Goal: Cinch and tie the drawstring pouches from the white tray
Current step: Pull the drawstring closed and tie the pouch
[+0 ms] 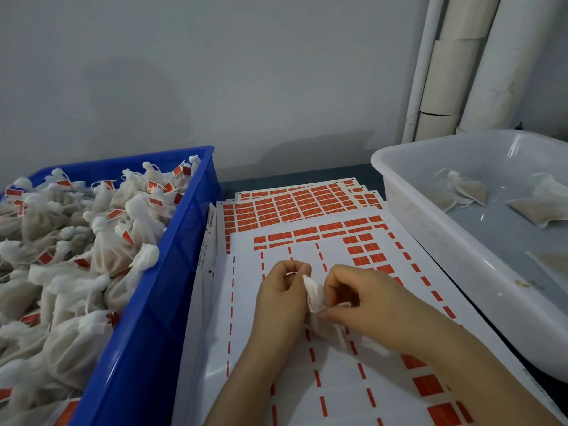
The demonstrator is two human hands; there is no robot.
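Slippage is the risk: the pouch (pixel 316 298), held just left of the white tray (pixel 399 192), is pinched at its neck by curled fingers of the left hand (pixel 281 292) and right hand (pixel 370 305). A slack pinch could let the gathered mouth reopen before knotting.

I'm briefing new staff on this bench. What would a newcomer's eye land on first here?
The blue crate at left, heaped with tied pouches bearing red tags, draws the eye first. At centre, the left hand and right hand pinch one pouch over sheets of red labels. At right, the white tray holds a few flat pouches.
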